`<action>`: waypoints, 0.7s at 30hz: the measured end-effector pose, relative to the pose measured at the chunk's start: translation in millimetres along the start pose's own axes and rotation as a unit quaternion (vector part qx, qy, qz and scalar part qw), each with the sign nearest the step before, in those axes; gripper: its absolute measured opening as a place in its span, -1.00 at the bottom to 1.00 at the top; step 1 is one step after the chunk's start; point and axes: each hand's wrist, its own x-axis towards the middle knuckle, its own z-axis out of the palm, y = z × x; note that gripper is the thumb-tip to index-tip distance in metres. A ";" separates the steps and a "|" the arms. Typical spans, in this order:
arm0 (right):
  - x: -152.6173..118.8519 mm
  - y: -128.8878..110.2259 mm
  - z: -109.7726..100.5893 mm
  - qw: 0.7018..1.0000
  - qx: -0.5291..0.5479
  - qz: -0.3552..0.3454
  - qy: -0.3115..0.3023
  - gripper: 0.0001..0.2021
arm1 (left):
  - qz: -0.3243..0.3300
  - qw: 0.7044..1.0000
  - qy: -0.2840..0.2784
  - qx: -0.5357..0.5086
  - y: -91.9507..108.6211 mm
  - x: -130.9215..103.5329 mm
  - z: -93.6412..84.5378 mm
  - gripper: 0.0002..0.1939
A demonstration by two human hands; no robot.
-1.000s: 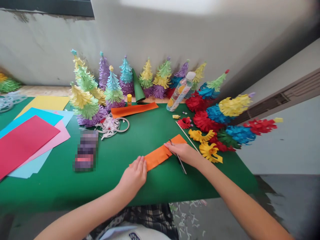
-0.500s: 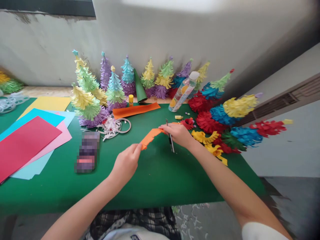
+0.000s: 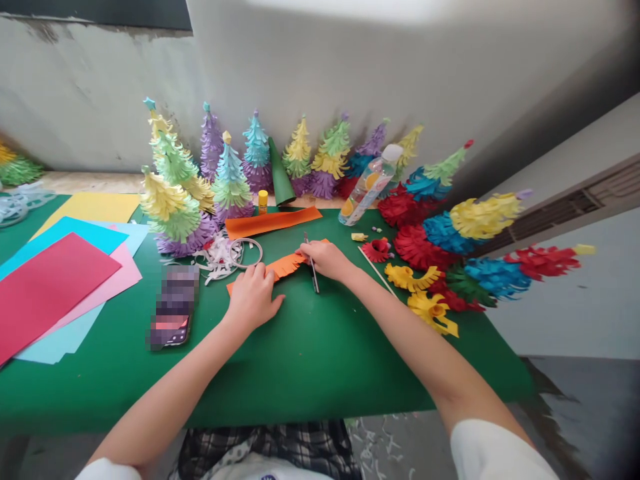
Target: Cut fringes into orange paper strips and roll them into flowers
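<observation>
An orange fringed paper strip lies on the green tabletop, its cut slits facing me. My left hand rests flat over the strip's left part, thumb spread away and fingers covering some of it. At the strip's right end is my right hand, closed around a slim silver-and-black craft knife and touching the paper. The knife slants across the fingers; part of it is hidden. Behind the hands lies a wider orange paper strip, with a yellow glue stick standing just beyond.
Fringed paper trees and a green cone line the wall. A bottle stands behind my right hand. Coloured sheets and a phone lie left. Yellow fringed pieces and a white stick lie right.
The fringed strip was held raised between both hands; now it lies on the table. My left hand has gone from pinching its end to lying flat, and my right hand has shifted left.
</observation>
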 end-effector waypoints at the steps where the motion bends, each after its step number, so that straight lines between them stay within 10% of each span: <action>1: -0.2 0.1 -0.9 1.000 0.005 0.000 -0.003 -0.80 | 0.005 1.000 -0.002 0.003 0.7 2.9 1.6 -0.72; 21: 6.7 -12.1 -6.8 0.998 0.053 0.002 -0.042 -0.79 | 0.020 0.998 -0.061 0.027 1.2 23.8 -2.7 -0.77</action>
